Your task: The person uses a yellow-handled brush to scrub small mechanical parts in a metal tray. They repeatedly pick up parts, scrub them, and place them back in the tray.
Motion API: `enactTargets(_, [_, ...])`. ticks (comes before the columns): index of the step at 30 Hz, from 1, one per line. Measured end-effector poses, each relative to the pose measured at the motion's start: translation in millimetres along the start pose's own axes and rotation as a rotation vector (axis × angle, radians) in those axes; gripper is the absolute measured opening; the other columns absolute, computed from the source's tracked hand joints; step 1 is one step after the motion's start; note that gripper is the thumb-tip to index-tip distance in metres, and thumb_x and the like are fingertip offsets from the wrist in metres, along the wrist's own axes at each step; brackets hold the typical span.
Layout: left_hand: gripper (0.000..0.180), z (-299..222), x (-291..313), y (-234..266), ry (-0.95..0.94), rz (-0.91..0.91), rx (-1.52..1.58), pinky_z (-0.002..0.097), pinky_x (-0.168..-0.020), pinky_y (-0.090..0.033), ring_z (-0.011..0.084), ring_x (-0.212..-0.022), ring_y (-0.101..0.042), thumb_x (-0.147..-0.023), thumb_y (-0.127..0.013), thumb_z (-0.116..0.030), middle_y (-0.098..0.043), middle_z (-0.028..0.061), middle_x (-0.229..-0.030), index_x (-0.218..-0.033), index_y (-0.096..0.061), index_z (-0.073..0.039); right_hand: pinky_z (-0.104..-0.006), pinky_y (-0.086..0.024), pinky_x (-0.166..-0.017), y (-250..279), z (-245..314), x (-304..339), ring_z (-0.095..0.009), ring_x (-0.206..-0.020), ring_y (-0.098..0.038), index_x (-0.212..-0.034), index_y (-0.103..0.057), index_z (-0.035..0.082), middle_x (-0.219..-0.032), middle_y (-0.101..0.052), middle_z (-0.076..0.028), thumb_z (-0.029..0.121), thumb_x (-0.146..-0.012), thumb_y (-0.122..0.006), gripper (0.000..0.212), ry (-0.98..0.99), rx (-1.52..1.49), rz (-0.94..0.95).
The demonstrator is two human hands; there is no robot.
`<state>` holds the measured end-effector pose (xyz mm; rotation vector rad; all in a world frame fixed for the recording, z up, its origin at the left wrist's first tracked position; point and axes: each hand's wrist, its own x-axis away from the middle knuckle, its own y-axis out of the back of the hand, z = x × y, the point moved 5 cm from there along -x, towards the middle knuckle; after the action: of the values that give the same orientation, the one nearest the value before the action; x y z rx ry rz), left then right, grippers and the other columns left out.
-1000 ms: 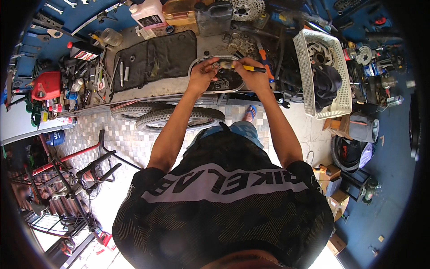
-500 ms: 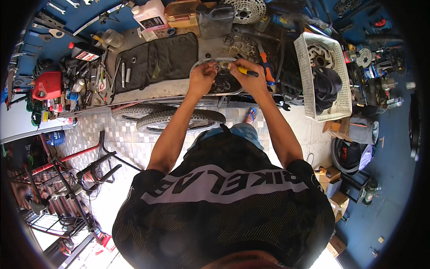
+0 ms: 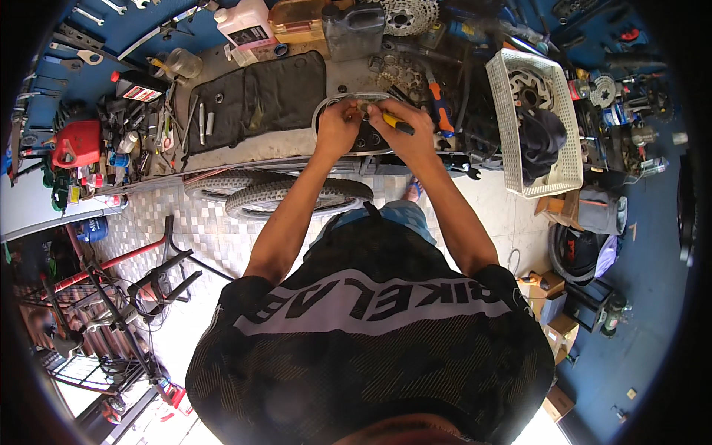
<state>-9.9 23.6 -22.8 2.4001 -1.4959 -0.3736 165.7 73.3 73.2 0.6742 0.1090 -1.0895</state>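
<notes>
Both my hands are close together over a rounded metal tray [image 3: 316, 119] on the workbench. My right hand [image 3: 409, 133] is closed round a tool with a yellow-and-black handle [image 3: 400, 124]. The tool's working end points at my left fingers and is too small to make out. My left hand [image 3: 340, 127] pinches something small at its fingertips, mostly hidden by the fingers. Several dark round parts [image 3: 363, 141] lie in the tray below.
A dark cloth tool roll [image 3: 259, 96] lies left of the tray. Bottles and a black jug [image 3: 353, 34] stand behind. To the right are an orange-and-blue handled tool [image 3: 441, 110] and a white plastic basket [image 3: 512, 148]. Bike wheels [image 3: 297, 202] rest under the bench edge.
My hands have drawn a little closer together. The yellow-and-black handle has swung so its end points more toward me. The view has shifted slightly.
</notes>
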Motion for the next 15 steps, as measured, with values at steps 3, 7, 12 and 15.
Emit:
enactTargets(3, [0.029,3,2,-2,0.058,-0.026,0.092,0.039,-0.081,-0.059,0.0341,-0.093,-0.08,-0.094,-0.072,-0.01,-0.079,0.0234,-0.1,-0.119,-0.075,0.004,-0.034,-0.056,-0.073,4,-16,-2,-0.028,-0.077,-0.075,-0.096,-0.075,0.003,-0.085,-0.076,-0.013,0.026,-0.096,-0.08,0.023,-0.076,0.095,0.007])
enactTargets(7, [0.026,9,-6,-2,0.037,0.003,0.004,0.0357,-0.076,-0.059,0.0242,-0.085,-0.079,-0.098,-0.071,-0.009,-0.081,0.0177,-0.097,-0.12,-0.075,0.003,-0.0364,-0.056,-0.071,-4,-9,-4,-0.03,-0.076,-0.076,-0.097,-0.076,0.004,-0.083,-0.075,-0.014,0.025,-0.096,-0.08,0.022,-0.01,0.104,0.0])
enactTargets(12, [0.034,3,4,1,0.282,0.138,0.392,0.0287,-0.072,-0.06,0.0122,-0.096,-0.071,-0.102,-0.065,-0.003,-0.078,0.0096,-0.11,-0.136,-0.068,0.002,-0.0434,-0.059,-0.076,6,-47,0,-0.04,-0.084,-0.075,-0.107,-0.078,0.013,-0.083,-0.077,-0.016,0.041,-0.095,-0.078,0.03,-0.311,0.216,0.063])
enactTargets(15, [0.033,-1,6,0,0.336,0.18,0.579,0.029,-0.073,-0.061,0.0136,-0.097,-0.072,-0.103,-0.066,-0.003,-0.078,0.0107,-0.117,-0.136,-0.068,0.0,-0.0473,-0.06,-0.08,1,-77,13,-0.039,-0.087,-0.077,-0.112,-0.08,0.018,-0.085,-0.079,-0.015,0.043,-0.097,-0.075,0.03,-0.462,0.091,0.195])
